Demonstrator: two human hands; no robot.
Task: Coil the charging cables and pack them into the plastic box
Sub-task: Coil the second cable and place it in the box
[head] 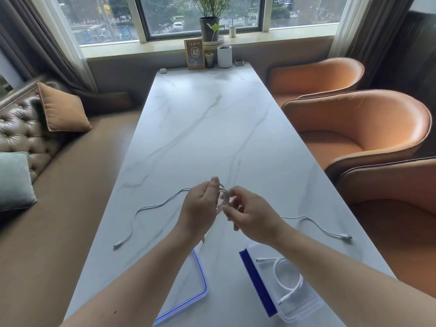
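Above the white marble table [212, 119], my left hand [200, 208] holds several loops of a pale cable [223, 197]. My right hand [250, 213] pinches the same loops from the right side. A thin white cable [151, 206] trails from behind my left hand across the table to a plug at the left. Another white cable [316, 224] lies to the right, ending in a plug near the table's right edge. The clear plastic box [269, 286] with a blue clip stands at the near right, under my right forearm, with a coiled white cable [286, 282] inside.
The box's clear lid [200, 291] with a blue rim lies flat at the near middle. A framed sign [194, 54], a white cup [224, 56] and small jars stand at the table's far end. Orange chairs [358, 128] line the right side, a sofa [59, 175] the left.
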